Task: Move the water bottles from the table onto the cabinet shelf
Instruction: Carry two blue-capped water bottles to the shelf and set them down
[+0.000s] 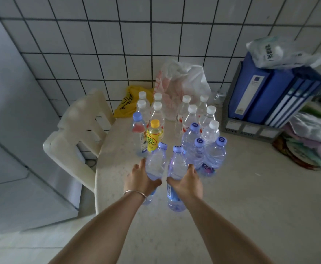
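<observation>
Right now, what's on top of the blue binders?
A crumpled white plastic bag with dark print lies across the tops of the blue binders. Its contents, and the binder tops beneath it, are covered.

Little can be read here. The yellow bottle (153, 137), at about eleven o'clock from the hands, carries large dark characters on its label; they look like Korean script above what may be "00C", but blur leaves this unsure. Three purple caps (199, 142) at one o'clock each bear a dark swirl logo. The plastic bag (270, 52) on the blue binders, at two o'clock, has dark printed script, illegible. The yellow bag (126, 102) at twelve o'clock shows black brush-like characters, unreadable. A barcode (169, 189) stands on the bottle in the right hand (187, 184), its digits too small.
</observation>
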